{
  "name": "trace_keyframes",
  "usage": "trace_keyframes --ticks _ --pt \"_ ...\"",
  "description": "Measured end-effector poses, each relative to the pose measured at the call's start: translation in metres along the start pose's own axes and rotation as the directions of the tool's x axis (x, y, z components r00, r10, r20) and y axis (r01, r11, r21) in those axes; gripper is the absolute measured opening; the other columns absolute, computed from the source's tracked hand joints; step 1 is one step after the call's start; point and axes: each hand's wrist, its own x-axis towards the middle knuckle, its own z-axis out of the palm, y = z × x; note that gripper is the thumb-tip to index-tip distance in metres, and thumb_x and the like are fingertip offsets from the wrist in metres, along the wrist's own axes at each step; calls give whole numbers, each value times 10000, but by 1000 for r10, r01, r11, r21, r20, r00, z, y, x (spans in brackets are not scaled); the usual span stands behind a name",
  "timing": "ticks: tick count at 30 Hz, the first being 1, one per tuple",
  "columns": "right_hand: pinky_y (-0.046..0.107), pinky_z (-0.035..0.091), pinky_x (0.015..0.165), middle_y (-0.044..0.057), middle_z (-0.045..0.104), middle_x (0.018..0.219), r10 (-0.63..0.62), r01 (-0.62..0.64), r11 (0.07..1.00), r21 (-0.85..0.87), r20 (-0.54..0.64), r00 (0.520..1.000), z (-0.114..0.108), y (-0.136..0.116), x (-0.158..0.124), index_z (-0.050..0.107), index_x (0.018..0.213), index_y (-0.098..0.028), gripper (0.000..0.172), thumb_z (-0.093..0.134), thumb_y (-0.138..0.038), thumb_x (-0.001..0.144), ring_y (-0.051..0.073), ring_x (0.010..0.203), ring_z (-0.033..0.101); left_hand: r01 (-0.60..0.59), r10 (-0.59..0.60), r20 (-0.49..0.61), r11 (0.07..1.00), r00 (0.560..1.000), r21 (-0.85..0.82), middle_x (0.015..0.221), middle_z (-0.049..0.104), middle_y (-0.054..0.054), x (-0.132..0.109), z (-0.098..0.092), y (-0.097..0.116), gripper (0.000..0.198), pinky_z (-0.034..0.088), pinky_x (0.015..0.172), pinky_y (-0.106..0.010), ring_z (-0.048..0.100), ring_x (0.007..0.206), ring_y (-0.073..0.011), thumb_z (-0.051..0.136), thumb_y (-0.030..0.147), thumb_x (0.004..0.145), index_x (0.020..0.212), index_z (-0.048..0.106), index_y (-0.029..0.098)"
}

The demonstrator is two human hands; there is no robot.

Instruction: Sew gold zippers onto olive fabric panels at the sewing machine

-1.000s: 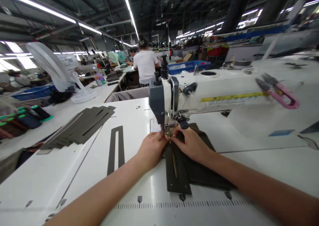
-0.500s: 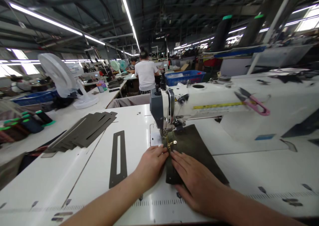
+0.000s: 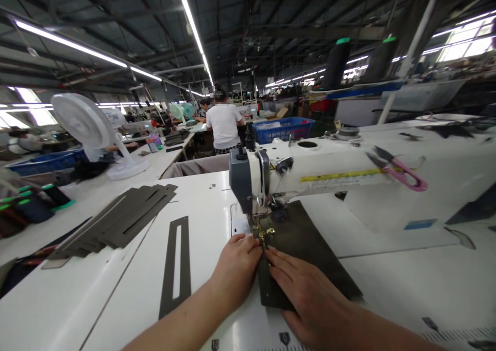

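Note:
A dark olive panel [image 3: 310, 248], leather-like, lies under the presser foot area of a white sewing machine [image 3: 333, 170]. Just in front of the needle, a small brass-coloured metal piece [image 3: 266, 232] sits by the panel's left edge. My left hand [image 3: 238, 266] has its fingers bent and closed on that edge; the fingertips are partly hidden. Stretched fingers of my right hand [image 3: 306, 284] lie on the panel, pressing it down, with the thumb apart near the front edge. To the left is a loose slotted strip [image 3: 166, 284] of the same dark colour.
A fanned stack of slotted dark pieces [image 3: 116, 217] lies farther left. Thread spools [image 3: 34, 206] and a white fan [image 3: 83, 121] stand beyond. Pink-handled snips [image 3: 405, 175] rest against the machine arm. Behind are a blue crate [image 3: 284, 129] and a person in a white shirt [image 3: 223, 124].
The camera view has shifted slightly, so the table and machine appear lower. Both hands stay on the panel in nearly the same place beside the needle.

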Motion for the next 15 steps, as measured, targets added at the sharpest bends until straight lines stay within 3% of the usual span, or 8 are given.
trace_keyframes --ticks 5,7,10,13,15 --pt "392 422 943 224 530 1202 20 -15 998 67 -70 997 -10 7 4 567 1118 -8 521 572 -341 717 304 1115 493 8 -8 39 1000 999 -4 889 636 -86 7 4 -11 202 491 815 -385 610 842 -217 505 52 711 868 593 143" --pt "383 451 887 169 592 1116 112 -104 988 118 -67 991 -12 15 12 589 1063 -92 395 545 -351 768 264 1030 546 23 -23 42 1000 999 -9 869 632 -81 10 4 -12 186 499 788 -380 607 810 -215 513 68 711 860 592 146" --pt "360 472 767 103 628 903 339 -332 940 78 -106 935 -6 30 31 594 873 -152 155 484 -243 811 225 858 585 37 -37 35 999 999 11 842 624 -82 12 4 -13 186 511 750 -371 598 780 -218 507 69 711 859 593 140" --pt "328 462 694 82 635 806 490 -497 868 -16 -141 860 3 44 50 580 794 -159 93 522 -232 788 225 778 602 17 -18 30 999 999 30 853 620 -87 13 3 -13 228 512 757 -371 594 787 -220 485 51 706 889 594 134" --pt "304 458 659 63 655 765 518 -525 850 -32 -130 846 7 50 57 590 778 -173 104 524 -253 794 219 743 621 -3 2 24 1000 1000 31 861 619 -89 13 2 -14 241 514 761 -368 595 793 -218 473 48 709 901 591 133"
